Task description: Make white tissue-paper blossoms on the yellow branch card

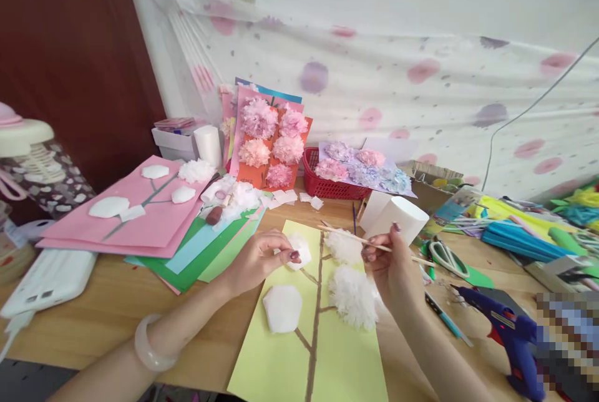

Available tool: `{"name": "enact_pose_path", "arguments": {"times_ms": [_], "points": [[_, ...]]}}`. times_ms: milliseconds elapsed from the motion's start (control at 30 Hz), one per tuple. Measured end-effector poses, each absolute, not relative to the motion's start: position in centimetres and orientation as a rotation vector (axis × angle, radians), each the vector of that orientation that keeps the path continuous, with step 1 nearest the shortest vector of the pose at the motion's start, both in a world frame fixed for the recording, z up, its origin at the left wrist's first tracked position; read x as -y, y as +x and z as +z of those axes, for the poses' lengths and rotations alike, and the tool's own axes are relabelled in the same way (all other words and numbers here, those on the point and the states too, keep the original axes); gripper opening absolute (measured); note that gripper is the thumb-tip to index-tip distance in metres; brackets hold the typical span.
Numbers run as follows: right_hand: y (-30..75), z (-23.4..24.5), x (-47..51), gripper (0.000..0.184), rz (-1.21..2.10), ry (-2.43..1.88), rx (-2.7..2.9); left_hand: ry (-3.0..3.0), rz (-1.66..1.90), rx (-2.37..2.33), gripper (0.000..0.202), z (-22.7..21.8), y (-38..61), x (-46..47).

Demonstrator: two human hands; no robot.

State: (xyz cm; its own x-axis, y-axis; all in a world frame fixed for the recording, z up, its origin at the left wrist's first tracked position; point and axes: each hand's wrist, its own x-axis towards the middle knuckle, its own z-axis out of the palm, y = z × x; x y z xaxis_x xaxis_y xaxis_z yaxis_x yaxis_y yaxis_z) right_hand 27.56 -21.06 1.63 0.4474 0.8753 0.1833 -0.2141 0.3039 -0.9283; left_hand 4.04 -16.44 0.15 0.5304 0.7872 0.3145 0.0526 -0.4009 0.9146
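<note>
A light green sheet [346, 358] with a drawn brown branch lies on the wooden table in front of me. On it sit two fluffy white tissue flowers [352, 294] and a flat white tissue pad [282, 308]. My left hand [262, 258] pinches another white tissue flower [300, 247] at the sheet's upper left. My right hand [390, 268] is closed on a thin wooden stick [341, 233] that points left toward that flower.
A blue glue gun [508, 333] lies at the right front, scissors [444, 255] and a white roll [397, 218] behind my right hand. Pink and green paper sheets [154, 215] lie to the left. A red basket [327, 185] and flower cards stand behind.
</note>
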Motion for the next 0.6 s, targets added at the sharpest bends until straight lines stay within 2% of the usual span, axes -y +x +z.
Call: {"name": "enact_pose_path", "arguments": {"times_ms": [133,267,467,600], "points": [[30.3,0.4,21.6,0.046,0.422,-1.124,0.992,1.777,1.025,-0.795,0.014,0.4,2.8,15.3],[31.0,-1.8,22.8,0.04,0.108,-1.223,1.377,1.718,1.267,-0.906,0.009,2.5,1.3,13.0],[30.2,-2.5,23.6,0.028,0.007,-1.039,1.7,1.582,1.477,-0.953,0.028,7.5,1.0,6.8],[30.1,-2.3,23.7,0.025,0.031,-0.974,1.742,1.815,1.365,-1.366,0.037,7.7,1.4,2.0]]}}
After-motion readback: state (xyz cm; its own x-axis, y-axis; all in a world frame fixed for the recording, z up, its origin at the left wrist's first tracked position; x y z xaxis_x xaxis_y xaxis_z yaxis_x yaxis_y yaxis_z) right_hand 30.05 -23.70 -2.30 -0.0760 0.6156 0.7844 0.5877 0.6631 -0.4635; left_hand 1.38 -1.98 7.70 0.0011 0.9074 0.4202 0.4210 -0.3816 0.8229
